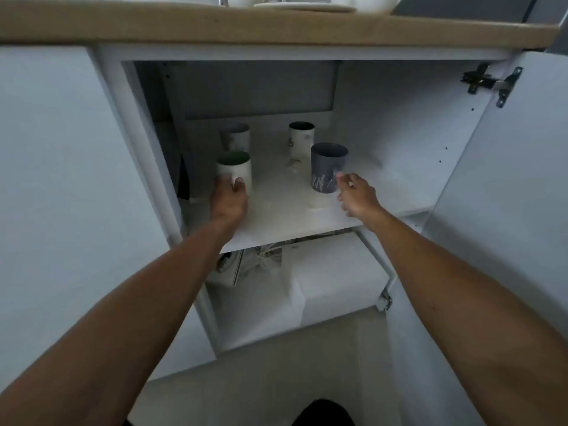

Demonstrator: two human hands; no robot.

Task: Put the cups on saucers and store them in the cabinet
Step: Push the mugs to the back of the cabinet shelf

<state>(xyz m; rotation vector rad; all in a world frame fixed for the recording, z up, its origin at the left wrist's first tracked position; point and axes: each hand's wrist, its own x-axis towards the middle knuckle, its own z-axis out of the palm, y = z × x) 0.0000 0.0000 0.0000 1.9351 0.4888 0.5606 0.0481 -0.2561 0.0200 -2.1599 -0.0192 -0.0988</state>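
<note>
Four mugs on the cabinet shelf (285, 219): three white (236, 170) (236, 138) (301, 136), one blue-grey (327, 167); two hands (229, 199) (358, 195)

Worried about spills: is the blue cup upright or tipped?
Upright. The blue cup stands on the shelf, open mouth facing up, right hand beside it.

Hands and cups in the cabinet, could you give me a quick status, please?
Left hand gripping white cup. Right hand open, fingers at blue cup. Two cups behind; path clear.
</note>
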